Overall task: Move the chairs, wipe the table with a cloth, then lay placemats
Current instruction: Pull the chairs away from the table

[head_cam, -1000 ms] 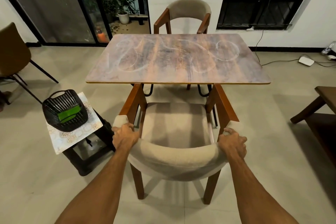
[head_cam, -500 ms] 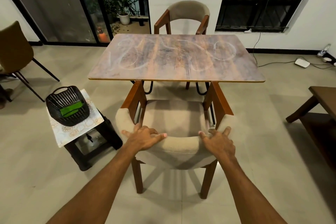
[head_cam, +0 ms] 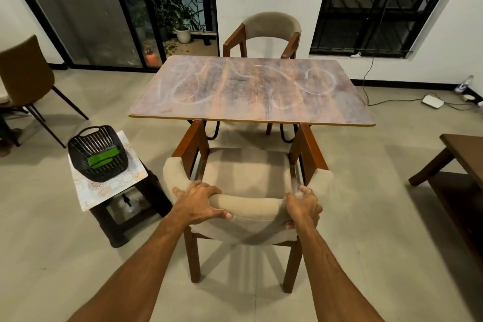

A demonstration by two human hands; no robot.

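Looking down via the head cam, both hands are on the curved backrest of the beige-padded armchair w/ red-brown wood frame (head_cam: 245, 172). It sits at the near long edge of the rectangular wood-grain table (head_cam: 251, 91), w/ its armrest fronts reaching just under that edge. My left hand (head_cam: 200, 202) clamps the left part of the backrest, fingers wrapped over the top and thumb on the outer face. My right hand (head_cam: 303, 205) clamps the right part, fingers curled round the padding. The hands are apart, w/ a stretch of bare padding between them. I can't tell whether the chair legs are off the floor. The tabletop carries pale looping smear marks. At the table's far long edge stands a second beige-padded armchair (head_cam: 271, 26), facing me. Off the table's near-left corner, a black perforated plastic basket (head_cam: 98, 154) sits on a pale patterned mat (head_cam: 117, 188), which lies on a low black stool (head_cam: 151, 198) and overhangs it. Inside the basket is a bright green folded item (head_cam: 102, 161); I can't tell the material. Further left of the table stands a mustard-brown chair w/ thin dark legs (head_cam: 23, 73). Right of the table, well apart, is a dark brown wooden bench (head_cam: 465, 154), cut off by the frame edge. Beyond the table's far-right corner, a flat white box (head_cam: 432, 101) w/ cables lies on the floor near the wall.
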